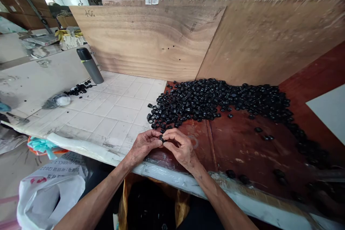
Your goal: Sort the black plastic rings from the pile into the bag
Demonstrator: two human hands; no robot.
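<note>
Between the fingertips of both hands is a small black ring-shaped part [162, 138], mostly covered by the fingers. My left hand [145, 145] pinches it from the left side, thumb and forefinger together. From the right, my right hand [181, 146] grips the same part with thumb and fingers. Both hands are just above the front edge of the table. Right behind them spreads a large heap of similar black ring-shaped parts [199, 100], some lying on their sides with round openings showing.
A grey bottle [93, 66] stands at the back left near a small black pile [81, 89] and a plastic bag [57, 100]. Wooden boards [151, 39] wall off the back. Below the edge, an open yellow sack [182, 201] holds dark parts; a white sack [51, 194] lies left.
</note>
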